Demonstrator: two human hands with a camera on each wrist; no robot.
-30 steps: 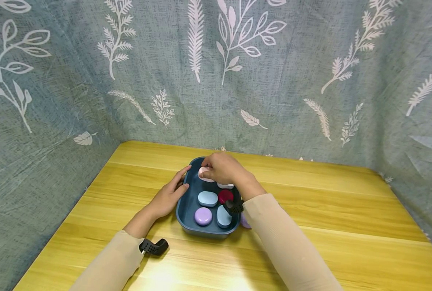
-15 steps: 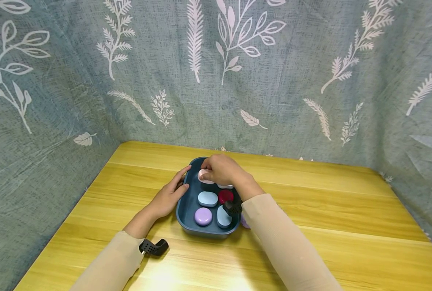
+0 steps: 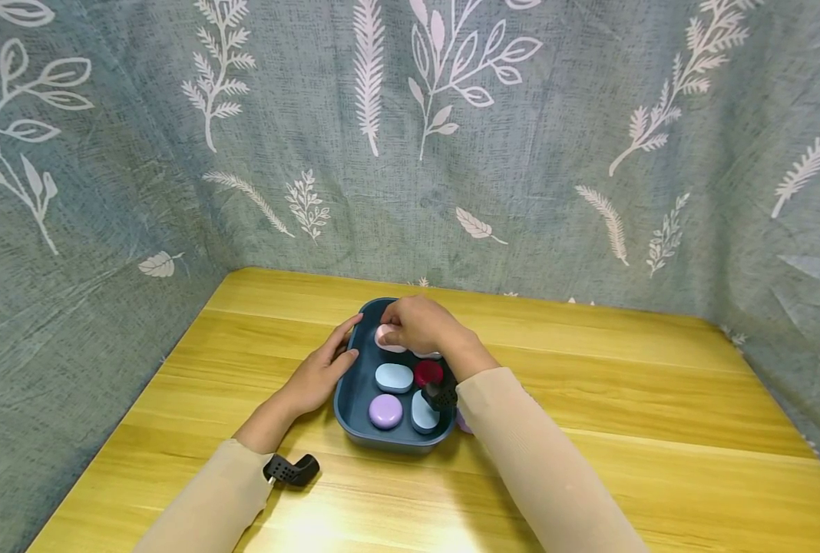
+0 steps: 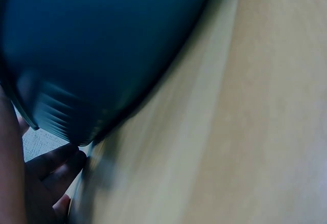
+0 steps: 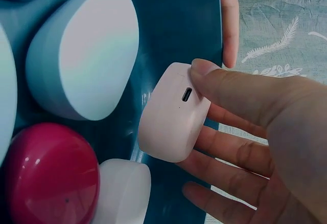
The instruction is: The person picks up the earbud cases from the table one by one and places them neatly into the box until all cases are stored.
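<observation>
A pale pink earbud charging case (image 5: 171, 116) with a small port on its side is pinched by my right hand (image 3: 417, 321), thumb on top and fingers below. That hand is low inside the back part of a dark blue bin (image 3: 344, 415). My left hand (image 3: 316, 376) rests against the bin's left wall, its fingers fairly straight along the outside and touching the rim. In the bin lie light blue cases (image 3: 394, 378), a round purple case (image 3: 385, 412) and a round red case (image 3: 428, 373). A white case (image 5: 125, 188) is partly hidden under my right hand in the head view.
Another purple case (image 3: 464, 422) lies on the wooden table (image 3: 624, 384) just outside the bin's right wall, mostly behind my right sleeve. A patterned grey-blue cloth (image 3: 520, 192) hangs around the table's back and sides. Each wrist carries a black camera mount (image 3: 292, 469).
My right hand has moved slightly down and toward me, lowering the pink earbud case into the bin. My left hand stays at the bin's left wall.
</observation>
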